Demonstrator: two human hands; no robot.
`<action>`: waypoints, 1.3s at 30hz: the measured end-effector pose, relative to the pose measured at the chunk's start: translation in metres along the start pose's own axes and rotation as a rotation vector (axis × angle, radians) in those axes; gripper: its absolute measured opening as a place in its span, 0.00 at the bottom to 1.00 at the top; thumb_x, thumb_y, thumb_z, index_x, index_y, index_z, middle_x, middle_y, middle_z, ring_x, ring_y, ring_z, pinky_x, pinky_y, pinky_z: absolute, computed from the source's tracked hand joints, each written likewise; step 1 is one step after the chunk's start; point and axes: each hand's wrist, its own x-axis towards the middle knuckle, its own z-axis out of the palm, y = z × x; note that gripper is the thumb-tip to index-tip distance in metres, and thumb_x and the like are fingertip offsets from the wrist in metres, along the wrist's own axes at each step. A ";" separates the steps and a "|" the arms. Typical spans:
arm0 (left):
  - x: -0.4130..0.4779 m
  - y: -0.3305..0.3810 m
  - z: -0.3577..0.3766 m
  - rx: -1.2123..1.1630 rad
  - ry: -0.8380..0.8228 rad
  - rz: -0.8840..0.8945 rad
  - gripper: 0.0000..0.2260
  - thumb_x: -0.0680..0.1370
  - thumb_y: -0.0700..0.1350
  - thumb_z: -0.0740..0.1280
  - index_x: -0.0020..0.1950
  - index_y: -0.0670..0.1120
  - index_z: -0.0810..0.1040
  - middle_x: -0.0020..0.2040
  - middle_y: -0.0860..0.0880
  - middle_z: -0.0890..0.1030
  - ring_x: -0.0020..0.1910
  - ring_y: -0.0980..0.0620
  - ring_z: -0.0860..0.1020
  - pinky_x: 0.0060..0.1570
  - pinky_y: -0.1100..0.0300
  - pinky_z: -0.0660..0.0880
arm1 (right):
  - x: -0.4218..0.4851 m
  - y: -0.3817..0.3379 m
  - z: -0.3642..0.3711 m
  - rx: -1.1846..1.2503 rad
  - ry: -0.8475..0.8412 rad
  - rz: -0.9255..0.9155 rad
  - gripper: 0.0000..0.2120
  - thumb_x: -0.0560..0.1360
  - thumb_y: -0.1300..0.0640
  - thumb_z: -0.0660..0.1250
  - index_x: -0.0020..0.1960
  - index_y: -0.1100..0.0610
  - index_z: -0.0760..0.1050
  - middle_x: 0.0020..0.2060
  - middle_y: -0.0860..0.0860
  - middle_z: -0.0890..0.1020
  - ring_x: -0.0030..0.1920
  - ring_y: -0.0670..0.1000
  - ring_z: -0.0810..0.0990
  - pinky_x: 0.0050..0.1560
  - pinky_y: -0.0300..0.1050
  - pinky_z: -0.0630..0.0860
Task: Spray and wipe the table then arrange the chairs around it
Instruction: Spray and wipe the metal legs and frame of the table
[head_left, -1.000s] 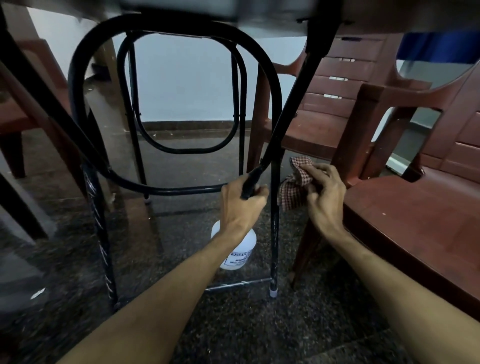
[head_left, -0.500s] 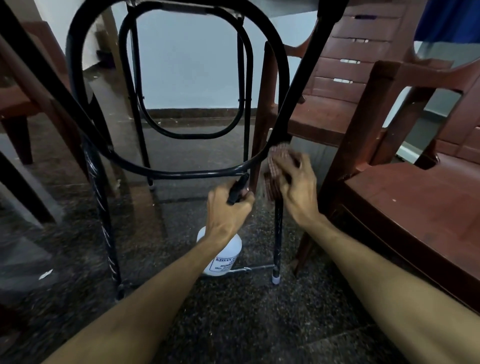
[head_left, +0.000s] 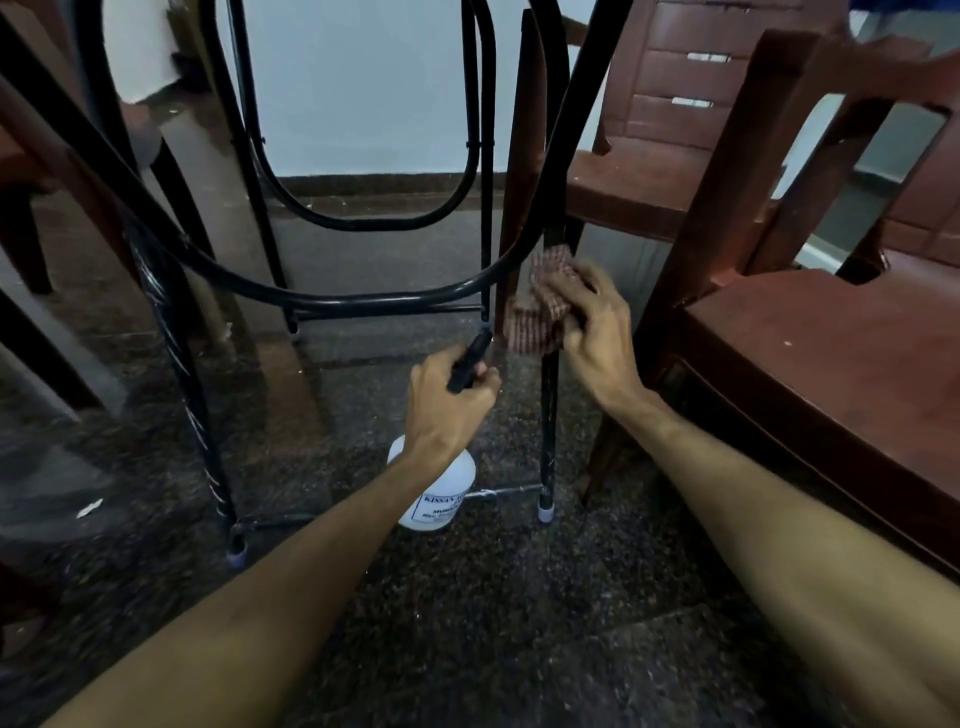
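Note:
I look under the table at its black metal folding legs (head_left: 358, 299). My left hand (head_left: 447, 402) grips the black trigger head of a white spray bottle (head_left: 439, 493), which hangs just above the dark floor. My right hand (head_left: 592, 327) holds a red checked cloth (head_left: 537, 306) against the right upright table leg (head_left: 548, 415), about halfway up. The tabletop itself is out of view above.
Two brown plastic chairs stand close on the right: one (head_left: 831, 364) right beside my right arm, another (head_left: 654, 171) behind the table leg. Another brown chair (head_left: 31, 156) shows at the left edge. A white wall (head_left: 358, 88) closes the back. The floor is dark speckled stone.
My right hand with the cloth moved from beside the chair onto the table leg. My left hand with the bottle dropped lower, away from the curved bar. The view tilted down.

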 end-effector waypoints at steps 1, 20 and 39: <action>-0.002 -0.003 0.000 0.004 -0.012 -0.010 0.10 0.79 0.41 0.72 0.40 0.41 0.76 0.31 0.48 0.73 0.27 0.53 0.67 0.27 0.68 0.64 | -0.014 0.008 0.003 -0.023 -0.069 -0.008 0.31 0.65 0.75 0.61 0.65 0.58 0.79 0.66 0.57 0.75 0.68 0.54 0.73 0.71 0.39 0.66; -0.059 -0.068 0.048 0.136 -0.153 -0.283 0.09 0.76 0.48 0.73 0.39 0.45 0.81 0.32 0.47 0.77 0.37 0.41 0.81 0.39 0.44 0.80 | -0.052 0.028 -0.001 0.111 0.196 0.108 0.31 0.64 0.79 0.58 0.61 0.60 0.81 0.61 0.55 0.80 0.65 0.48 0.77 0.68 0.37 0.69; -0.063 -0.124 0.042 0.086 -0.153 -0.223 0.10 0.77 0.43 0.72 0.39 0.44 0.74 0.31 0.45 0.72 0.30 0.47 0.70 0.33 0.55 0.69 | -0.190 0.080 0.075 0.049 -0.305 0.263 0.30 0.61 0.74 0.59 0.58 0.57 0.83 0.60 0.55 0.78 0.62 0.54 0.79 0.63 0.29 0.68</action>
